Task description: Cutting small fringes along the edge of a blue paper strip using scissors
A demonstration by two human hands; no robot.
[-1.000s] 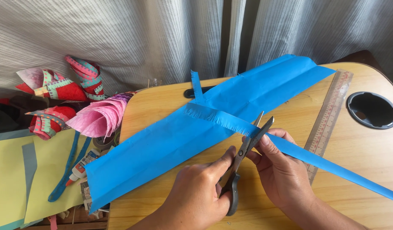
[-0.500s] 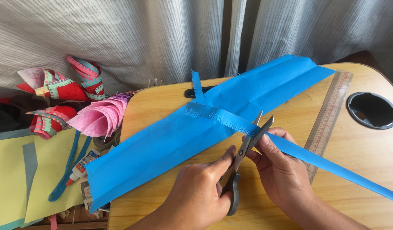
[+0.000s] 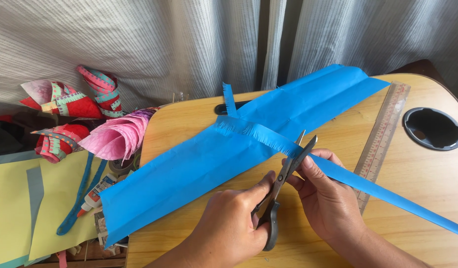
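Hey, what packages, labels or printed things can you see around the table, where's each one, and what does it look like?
Glue bottle: left of the table, lying on yellow paper; small, white, blue label, orange tip.
Ruler: on the table right of the blue paper; long, clear, fine printed marks.
No signs or screens.
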